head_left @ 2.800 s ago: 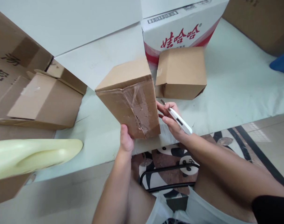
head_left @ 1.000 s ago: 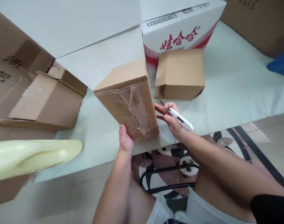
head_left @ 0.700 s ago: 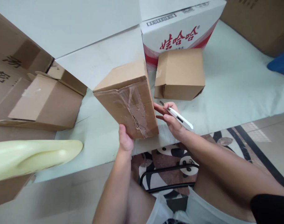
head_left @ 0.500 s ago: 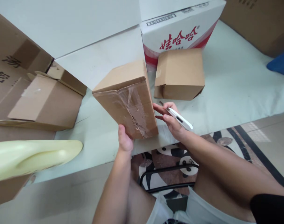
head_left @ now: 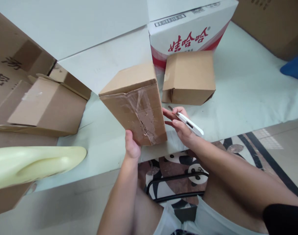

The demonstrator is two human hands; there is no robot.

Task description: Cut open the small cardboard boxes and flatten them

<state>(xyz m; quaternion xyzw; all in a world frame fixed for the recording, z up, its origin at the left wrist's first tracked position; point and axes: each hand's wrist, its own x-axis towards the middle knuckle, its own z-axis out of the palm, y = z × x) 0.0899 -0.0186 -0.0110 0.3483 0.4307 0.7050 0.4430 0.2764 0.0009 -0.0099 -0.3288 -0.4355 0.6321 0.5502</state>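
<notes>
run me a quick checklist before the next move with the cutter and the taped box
1. Left hand grips the taped box at its near bottom corner: ok
2. Right hand holds the white cutter: ok
3. Blade tip shows at the cutter's front: ok
4. Tape seam faces the camera: ok
5. Left fingers behind the box, clear of the seam: cannot tell, hidden
6. Box steady on the pale mat: cannot tell, it is tilted

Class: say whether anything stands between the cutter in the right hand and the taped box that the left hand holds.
Nothing visible does. The right hand holds the cutter just beside the taped box.
</notes>
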